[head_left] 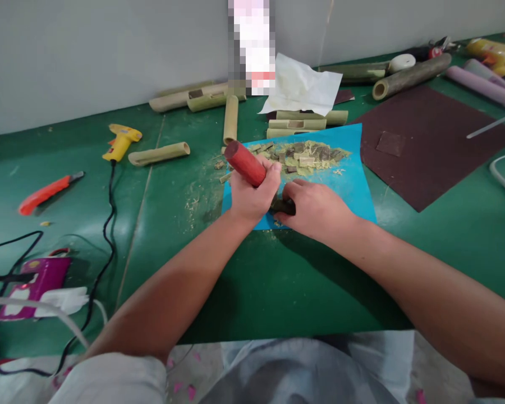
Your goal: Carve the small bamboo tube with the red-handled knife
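Note:
My left hand (256, 193) is closed around the thick red handle (246, 164) of a tool. The handle leans up and to the left, and the tool's working end is hidden below my fist. Close beside it on the right, my right hand (313, 205) has its fingers closed on a dark bamboo piece (285, 207), of which only a short part shows. Both hands are over the near part of a blue sheet (353, 191). Behind them on the sheet lies a heap of bamboo chips and sawdust (307, 157).
Cut bamboo tubes (160, 153) lie left of the sheet and along the wall. A yellow glue gun (124, 141), an orange utility knife (50, 192) and a purple power strip (36, 286) with cables occupy the left. Brown sandpaper (437, 146) lies right, white paper (305, 84) behind.

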The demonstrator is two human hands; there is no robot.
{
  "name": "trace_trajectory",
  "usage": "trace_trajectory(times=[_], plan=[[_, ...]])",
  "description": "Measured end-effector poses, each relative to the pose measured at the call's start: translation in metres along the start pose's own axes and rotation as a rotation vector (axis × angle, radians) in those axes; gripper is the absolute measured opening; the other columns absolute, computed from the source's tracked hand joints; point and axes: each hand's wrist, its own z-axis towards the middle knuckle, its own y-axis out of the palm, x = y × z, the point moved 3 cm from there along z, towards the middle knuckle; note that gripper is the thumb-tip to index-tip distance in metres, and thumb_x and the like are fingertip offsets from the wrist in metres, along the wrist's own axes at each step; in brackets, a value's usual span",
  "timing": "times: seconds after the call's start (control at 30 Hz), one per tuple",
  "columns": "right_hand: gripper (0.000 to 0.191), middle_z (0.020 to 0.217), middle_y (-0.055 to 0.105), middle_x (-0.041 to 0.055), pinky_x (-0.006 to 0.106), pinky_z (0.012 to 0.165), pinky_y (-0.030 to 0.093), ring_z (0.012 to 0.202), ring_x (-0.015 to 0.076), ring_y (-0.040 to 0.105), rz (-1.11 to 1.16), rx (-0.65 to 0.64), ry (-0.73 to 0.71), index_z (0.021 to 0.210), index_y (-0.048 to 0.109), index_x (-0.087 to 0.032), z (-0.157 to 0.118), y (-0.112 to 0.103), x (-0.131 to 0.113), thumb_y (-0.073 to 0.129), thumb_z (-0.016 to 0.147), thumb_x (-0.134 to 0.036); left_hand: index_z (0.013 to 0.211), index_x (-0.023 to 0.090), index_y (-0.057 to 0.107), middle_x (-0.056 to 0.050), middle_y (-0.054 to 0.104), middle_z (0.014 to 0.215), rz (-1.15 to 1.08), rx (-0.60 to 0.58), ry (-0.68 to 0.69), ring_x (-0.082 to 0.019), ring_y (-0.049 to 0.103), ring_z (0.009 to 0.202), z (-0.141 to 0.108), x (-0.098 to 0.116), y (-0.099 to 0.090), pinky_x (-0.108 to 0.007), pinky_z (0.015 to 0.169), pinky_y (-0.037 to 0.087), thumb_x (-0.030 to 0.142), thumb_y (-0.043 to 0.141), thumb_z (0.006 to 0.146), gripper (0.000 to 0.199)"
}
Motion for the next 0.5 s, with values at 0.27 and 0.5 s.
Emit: trace_trajectory(times=[0.27, 0.5], plan=[[0.015, 0.099, 0.074, 0.0108, 0.035, 0.066, 0.037, 0.08, 0.0216, 0.065, 0.039, -0.022, -0.023, 0.095, 0.074, -0.016, -0.005, -0.004, -0.004, 0.064, 0.094, -0.026, 0.08, 0.022, 0.066, 0.003, 0.062, 0.067, 0.164, -0.037, 0.076, -0.014, 0.064, 0.066, 0.003, 0.012, -0.004, -0.031, 0.072, 0.058, 0.024, 0.072, 0.089, 0.012], [0.02, 0.11, 0.079, 0.0085, 0.034, 0.067, 0.039, 0.088, 0.023, 0.069, 0.115, -0.019, -0.011, 0.108, 0.077, -0.02, -0.003, -0.001, -0.004, 0.065, 0.093, -0.026, 0.068, 0.02, 0.057, 0.004, 0.058, 0.063, 0.206, -0.113, -0.041, -0.01, 0.057, 0.06, 0.002, 0.014, 0.003, -0.025, 0.061, 0.05, 0.026, 0.073, 0.087, 0.025]])
